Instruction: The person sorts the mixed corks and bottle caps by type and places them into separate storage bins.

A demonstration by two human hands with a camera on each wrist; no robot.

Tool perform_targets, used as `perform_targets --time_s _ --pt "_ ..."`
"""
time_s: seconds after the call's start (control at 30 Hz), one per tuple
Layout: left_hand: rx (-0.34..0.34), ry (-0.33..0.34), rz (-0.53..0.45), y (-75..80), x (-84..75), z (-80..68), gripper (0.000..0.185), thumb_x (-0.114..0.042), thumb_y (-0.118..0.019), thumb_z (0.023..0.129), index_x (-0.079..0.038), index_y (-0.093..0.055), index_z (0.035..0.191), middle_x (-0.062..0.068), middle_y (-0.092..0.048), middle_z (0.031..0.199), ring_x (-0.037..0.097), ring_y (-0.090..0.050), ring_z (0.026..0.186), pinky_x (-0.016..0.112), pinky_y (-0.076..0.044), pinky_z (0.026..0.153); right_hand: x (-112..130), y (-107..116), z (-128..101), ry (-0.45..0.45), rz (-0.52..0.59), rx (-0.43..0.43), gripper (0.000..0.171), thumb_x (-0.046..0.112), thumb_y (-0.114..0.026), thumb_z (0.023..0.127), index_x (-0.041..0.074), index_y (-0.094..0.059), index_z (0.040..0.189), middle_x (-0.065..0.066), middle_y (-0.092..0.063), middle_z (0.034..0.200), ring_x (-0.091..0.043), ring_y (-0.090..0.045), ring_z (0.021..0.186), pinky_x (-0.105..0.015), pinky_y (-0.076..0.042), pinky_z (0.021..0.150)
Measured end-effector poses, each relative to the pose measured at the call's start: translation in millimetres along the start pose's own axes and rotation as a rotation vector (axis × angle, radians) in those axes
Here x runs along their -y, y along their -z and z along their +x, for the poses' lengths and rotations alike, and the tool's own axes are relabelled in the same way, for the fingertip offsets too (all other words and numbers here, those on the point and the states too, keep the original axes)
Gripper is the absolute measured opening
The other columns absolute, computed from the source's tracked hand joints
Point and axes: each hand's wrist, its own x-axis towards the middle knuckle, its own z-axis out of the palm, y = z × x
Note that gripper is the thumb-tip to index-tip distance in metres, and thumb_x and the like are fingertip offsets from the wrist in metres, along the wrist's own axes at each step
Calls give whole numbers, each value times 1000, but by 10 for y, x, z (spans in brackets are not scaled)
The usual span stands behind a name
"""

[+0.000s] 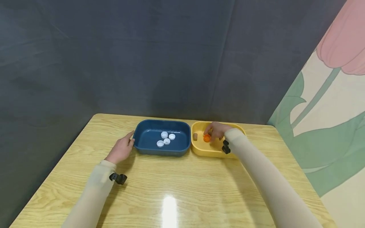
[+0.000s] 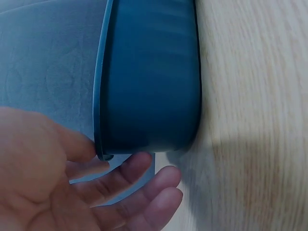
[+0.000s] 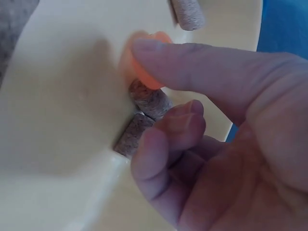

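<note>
Fingers of the right hand curl over an orange cap inside the yellow tray, index tip pressing its rim; the round, smooth plastic cap lies flat by two rough brown corks lying end to end. A third cork stands apart. Left hand, fingers relaxed and loosely spread, touches the blue tray wall. Four white caps sit inside it on the wood-grain table.

No text, label, brand, number or sign can be read in any view. The blue tray, the yellow tray, the white caps, the orange cap and the wooden table are all unmarked. The panel at the right of the frame bears only a flower picture.
</note>
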Motion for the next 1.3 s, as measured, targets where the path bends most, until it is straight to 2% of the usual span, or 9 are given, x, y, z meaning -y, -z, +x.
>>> perform_targets --time_s 0.13,0.27,0.37,0.57,0.7,0.9,1.0,1.2,1.3 --pt "4 -4 6 -11 -1 16 51 -13 -36 108 8 -26 154 5 -50 68 16 -44 55 33 -39 54 11 -15 36 -19 -44 0 47 -3 -82 77 7 -70 122 -16 -58 132 -27 -55 101 -42 -56 76" --pt "13 -6 1 -21 1 25 51 -13 -36 109 7 -26 154 5 -50 67 17 -45 55 33 -39 54 18 -14 33 -40 -60 16 37 -4 -79 78 7 -73 113 -10 -65 115 -22 -54 90 -40 -54 74" --pt "25 -5 -7 -12 -9 26 52 -13 -36 109 7 -25 155 5 -49 66 17 -44 53 34 -39 52 28 -5 24 -53 -41 41 36 -6 -78 79 5 -71 113 -8 -65 111 -21 -53 90 -39 -53 74" --pt "31 -3 -5 15 -23 24 52 -14 -36 109 6 -25 155 5 -50 67 16 -45 53 34 -39 52 54 -31 35 -48 -92 49 34 -8 -79 73 7 -70 102 -3 -61 98 -16 -48 76 -27 -45 56" --pt "46 8 -6 13 -16 15 52 -15 -35 109 5 -25 156 5 -50 66 16 -45 52 33 -39 52 57 -44 42 -37 -145 56 30 -7 -80 71 9 -70 94 0 -59 90 -13 -47 70 -25 -43 51" --pt "62 7 -16 25 -35 15 52 -14 -35 109 4 -23 157 8 -54 69 17 -46 53 33 -40 52 9 -4 45 -36 -96 45 28 2 -83 74 9 -71 99 -2 -61 97 -16 -48 73 -30 -47 60" --pt "72 11 -22 33 -54 16 53 -14 -35 109 4 -22 157 14 -59 73 17 -48 55 33 -40 52 3 47 11 4 -87 25 29 8 -83 78 9 -73 105 -3 -63 99 -15 -51 78 -30 -49 62" --pt "79 20 -9 45 -72 29 52 -13 -34 110 5 -21 157 17 -64 80 17 -53 59 32 -42 54 156 163 -118 110 10 16 33 15 -79 87 4 -71 117 -6 -67 82 -14 -46 58 -27 -41 56" --pt "82 23 -9 53 -76 36 52 -12 -34 109 6 -20 157 18 -64 80 18 -54 61 33 -41 54 276 198 -162 175 47 -11 33 19 -79 87 6 -73 117 -7 -64 77 -16 -46 57 -28 -41 57"
